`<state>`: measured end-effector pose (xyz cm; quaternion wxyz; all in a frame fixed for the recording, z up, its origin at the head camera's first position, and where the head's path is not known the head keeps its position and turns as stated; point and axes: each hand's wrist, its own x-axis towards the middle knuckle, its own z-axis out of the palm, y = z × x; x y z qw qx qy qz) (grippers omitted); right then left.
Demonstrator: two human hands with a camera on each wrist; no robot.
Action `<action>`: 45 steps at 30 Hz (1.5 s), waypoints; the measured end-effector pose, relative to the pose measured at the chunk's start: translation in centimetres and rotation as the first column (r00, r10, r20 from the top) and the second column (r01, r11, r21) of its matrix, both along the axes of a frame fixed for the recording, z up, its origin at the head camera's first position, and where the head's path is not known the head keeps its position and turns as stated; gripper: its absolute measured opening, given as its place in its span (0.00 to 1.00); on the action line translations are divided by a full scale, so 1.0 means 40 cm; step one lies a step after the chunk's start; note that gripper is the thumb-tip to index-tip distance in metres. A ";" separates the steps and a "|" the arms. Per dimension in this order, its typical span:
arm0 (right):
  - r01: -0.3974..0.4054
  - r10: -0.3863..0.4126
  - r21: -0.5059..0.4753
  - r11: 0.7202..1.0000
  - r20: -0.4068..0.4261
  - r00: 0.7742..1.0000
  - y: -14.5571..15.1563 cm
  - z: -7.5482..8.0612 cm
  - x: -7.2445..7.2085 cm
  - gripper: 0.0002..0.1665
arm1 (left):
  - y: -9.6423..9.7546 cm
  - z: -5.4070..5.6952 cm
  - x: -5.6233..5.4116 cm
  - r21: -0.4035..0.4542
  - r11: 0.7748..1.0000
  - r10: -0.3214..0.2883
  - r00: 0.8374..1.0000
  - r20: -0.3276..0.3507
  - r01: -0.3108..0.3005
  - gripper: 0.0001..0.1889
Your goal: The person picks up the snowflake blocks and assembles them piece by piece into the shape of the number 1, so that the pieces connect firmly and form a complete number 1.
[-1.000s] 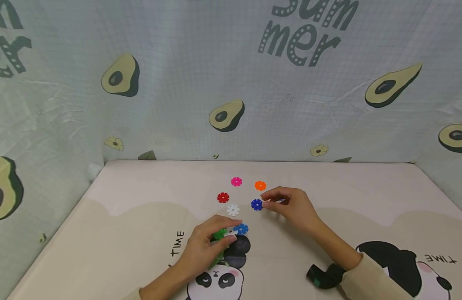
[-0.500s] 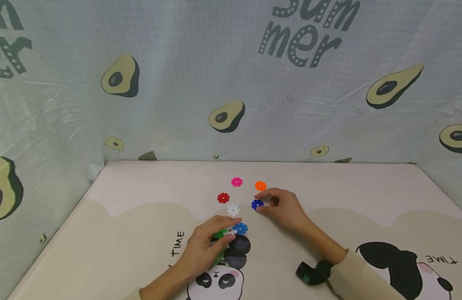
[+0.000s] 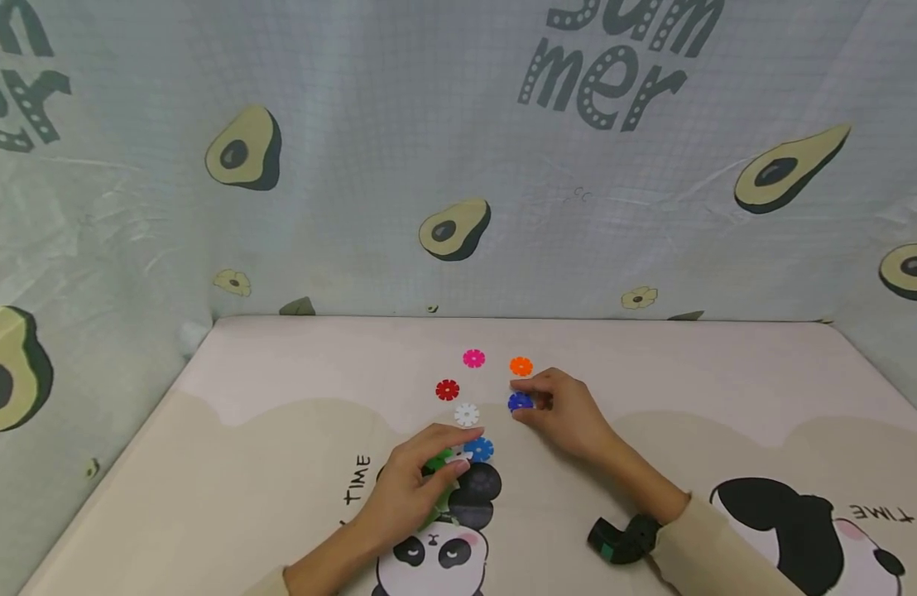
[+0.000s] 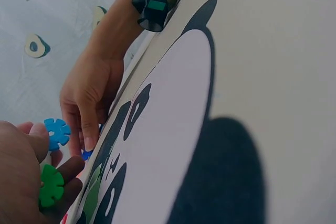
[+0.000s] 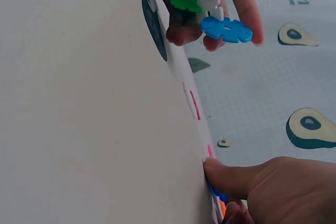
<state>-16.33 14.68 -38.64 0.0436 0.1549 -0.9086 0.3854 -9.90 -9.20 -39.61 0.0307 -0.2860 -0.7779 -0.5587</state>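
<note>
My left hand (image 3: 417,472) pinches a joined set of notched plastic snowflake discs: a light blue disc (image 3: 479,449), a white disc (image 5: 210,8) and a green disc (image 4: 51,186). The fingers hide part of the set in the head view. At the table surface, my right hand (image 3: 566,410) has thumb and forefinger round a dark blue snowflake disc (image 3: 520,401). Only a sliver of that disc shows in the left wrist view.
Loose discs lie flat beyond the hands: white (image 3: 467,415), red (image 3: 447,390), pink (image 3: 473,358) and orange (image 3: 521,366). A black strapped device (image 3: 622,540) sits on the right wrist. A printed curtain (image 3: 354,165) rises at the table's (image 3: 280,463) far edge.
My right hand has come left from beside the dark blue disc, and its thumb and finger now close round it. The left hand has stayed nearly still with the joined discs.
</note>
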 end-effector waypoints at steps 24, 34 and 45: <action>0.046 -0.019 -0.116 0.992 0.228 0.974 0.019 0.037 0.035 0.16 | -0.004 0.002 0.004 -0.040 0.998 0.041 0.996 0.073 -0.038 0.18; 0.000 0.081 -0.236 0.972 0.330 0.940 0.038 0.062 0.051 0.18 | -0.005 0.001 0.001 -0.025 0.999 0.027 0.996 0.088 -0.025 0.18; -0.099 0.266 -0.395 0.913 0.394 0.880 0.017 0.053 0.086 0.21 | -0.006 0.001 0.002 -0.007 1.000 0.026 0.997 0.070 -0.025 0.17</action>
